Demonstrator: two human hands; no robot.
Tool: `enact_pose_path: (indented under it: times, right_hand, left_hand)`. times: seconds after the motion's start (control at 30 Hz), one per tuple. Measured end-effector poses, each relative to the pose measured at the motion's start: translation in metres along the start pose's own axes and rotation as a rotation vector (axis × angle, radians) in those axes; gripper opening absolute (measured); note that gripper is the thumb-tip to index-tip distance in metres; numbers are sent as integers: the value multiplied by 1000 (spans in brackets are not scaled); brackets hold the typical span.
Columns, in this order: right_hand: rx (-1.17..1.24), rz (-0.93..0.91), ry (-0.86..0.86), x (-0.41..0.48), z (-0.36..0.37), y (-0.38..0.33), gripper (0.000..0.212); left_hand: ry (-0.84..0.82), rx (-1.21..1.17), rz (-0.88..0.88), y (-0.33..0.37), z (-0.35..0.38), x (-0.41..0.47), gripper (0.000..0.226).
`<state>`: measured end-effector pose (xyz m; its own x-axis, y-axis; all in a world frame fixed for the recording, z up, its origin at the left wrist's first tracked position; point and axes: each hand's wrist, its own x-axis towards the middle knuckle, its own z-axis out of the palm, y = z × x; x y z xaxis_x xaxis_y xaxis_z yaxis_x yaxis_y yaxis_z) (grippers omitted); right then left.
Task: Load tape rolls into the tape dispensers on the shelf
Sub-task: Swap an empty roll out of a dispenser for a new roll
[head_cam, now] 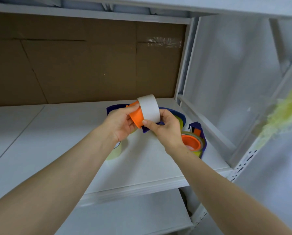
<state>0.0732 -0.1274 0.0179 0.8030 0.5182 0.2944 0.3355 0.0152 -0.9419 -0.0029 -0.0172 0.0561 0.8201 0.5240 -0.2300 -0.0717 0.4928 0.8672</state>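
A white tape roll (150,107) sits partly on the orange core (136,117) of a dark blue tape dispenser (145,129), held up over the white shelf (147,160). My left hand (120,122) grips the orange core from the left. My right hand (165,128) holds the white roll's lower right edge, thumb on its rim. A second blue dispenser (198,133) with an orange core and a clear tape roll lies on the shelf to the right, partly behind my right wrist. A clear tape roll (117,150) lies on the shelf under my left wrist.
Brown cardboard (84,65) lines the back of the shelf bay. A white metal upright (184,65) and side rail close the right end. Another white shelf (133,216) lies below. A yellow-green blur (280,116) shows at the far right.
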Motion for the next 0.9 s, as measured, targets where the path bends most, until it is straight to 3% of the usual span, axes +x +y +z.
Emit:
enact_pose_path:
  times: [0.13, 0.3, 0.53, 0.7, 0.83, 0.9]
  right_hand:
    - [-4, 14, 11, 5, -4, 0, 34]
    - [163, 124, -52, 12, -10, 5, 36]
    - [397, 234, -152, 11, -34, 3, 36]
    - [687, 390, -93, 10, -47, -3, 61]
    - [555, 484, 27, 9, -54, -16, 55]
    - [534, 503, 111, 10, -59, -21, 65]
  left_hand:
    - [42, -20, 29, 0, 2, 4, 29]
    - [33, -182, -42, 10, 1, 4, 24]
    - [98, -146, 10, 13, -2, 9, 36]
    - [123, -49, 16, 4, 9, 11, 47]
    - [161, 52, 43, -3, 9, 11, 48]
    - [218, 122, 92, -3, 12, 10, 46]
